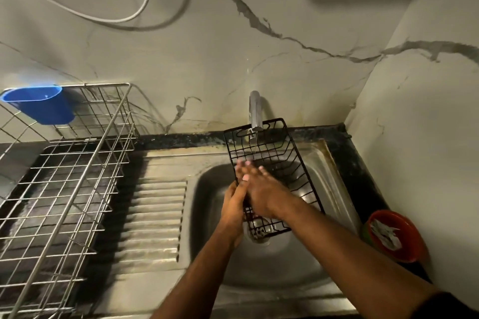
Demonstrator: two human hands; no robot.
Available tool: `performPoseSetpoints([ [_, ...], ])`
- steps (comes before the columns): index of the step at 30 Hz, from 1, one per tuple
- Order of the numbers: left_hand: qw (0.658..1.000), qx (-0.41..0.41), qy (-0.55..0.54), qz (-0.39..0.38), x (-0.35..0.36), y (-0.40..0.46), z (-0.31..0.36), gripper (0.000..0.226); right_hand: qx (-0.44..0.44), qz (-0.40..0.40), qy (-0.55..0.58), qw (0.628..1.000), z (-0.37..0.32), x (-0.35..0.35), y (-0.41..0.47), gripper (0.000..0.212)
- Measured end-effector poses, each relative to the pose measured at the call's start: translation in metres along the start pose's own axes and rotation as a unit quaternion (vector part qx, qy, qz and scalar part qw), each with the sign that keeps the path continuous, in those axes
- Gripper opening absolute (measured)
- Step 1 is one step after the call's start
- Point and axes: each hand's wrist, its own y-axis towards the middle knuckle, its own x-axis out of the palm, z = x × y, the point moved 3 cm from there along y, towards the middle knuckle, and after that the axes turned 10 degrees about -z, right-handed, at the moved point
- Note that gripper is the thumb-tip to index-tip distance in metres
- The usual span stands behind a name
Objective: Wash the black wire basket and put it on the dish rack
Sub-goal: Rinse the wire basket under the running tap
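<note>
The rack (59, 189) stands left of the sink (259, 267). Your left hand (233, 204) grips the basket (272, 163) by its left edge, tilted over the bowl under the tap (255, 111). Your right hand (261, 189) lies flat, fingers straight, on its wires.

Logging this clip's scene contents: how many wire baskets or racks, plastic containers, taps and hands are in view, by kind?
Wire items: 2, the black wire basket under the tap and the metal dish rack
Plastic containers: 2, the blue cup and the red bowl
Taps: 1, the tap
Hands: 2, the left hand and the right hand
Total: 7
</note>
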Motion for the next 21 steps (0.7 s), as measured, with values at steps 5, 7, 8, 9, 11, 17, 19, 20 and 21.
performPoseSetpoints([
  [5, 0.999, -0.004, -0.035, 0.006, -0.021, 0.005, -0.004, 0.072, -0.036, -0.025, -0.093, 0.995, 0.018, -0.007, 0.002, 0.071],
  [7, 0.999, 0.010, -0.053, 0.003, -0.019, 0.009, -0.006, 0.071, 0.068, 0.006, -0.068, 0.995, 0.030, -0.014, 0.010, 0.071],
  [8, 0.999, 0.014, -0.047, -0.001, -0.016, 0.010, -0.004, 0.069, 0.119, 0.030, -0.034, 0.992, 0.032, -0.016, 0.018, 0.074],
  [9, 0.999, 0.012, -0.033, -0.005, -0.012, 0.011, -0.004, 0.066, 0.156, 0.051, 0.000, 0.986, 0.031, -0.017, 0.025, 0.076],
  [11, 1.000, 0.000, -0.010, -0.012, -0.005, 0.014, -0.008, 0.066, 0.141, 0.065, 0.032, 0.987, 0.022, -0.015, 0.036, 0.074],
  [17, 0.997, 0.021, -0.061, 0.035, -0.030, 0.021, -0.009, 0.058, -0.074, -0.044, -0.093, 0.992, 0.016, 0.005, 0.023, 0.070],
  [19, 0.997, 0.012, -0.063, 0.045, -0.031, 0.022, -0.008, 0.053, 0.004, -0.038, -0.080, 0.996, 0.028, 0.002, 0.021, 0.074],
  [20, 0.998, 0.008, -0.055, 0.042, -0.028, 0.022, -0.008, 0.046, 0.059, -0.025, -0.055, 0.996, 0.032, -0.002, 0.024, 0.077],
  [21, 0.998, 0.006, -0.048, 0.030, -0.021, 0.021, -0.006, 0.040, 0.103, -0.009, -0.017, 0.994, 0.032, -0.007, 0.027, 0.078],
])
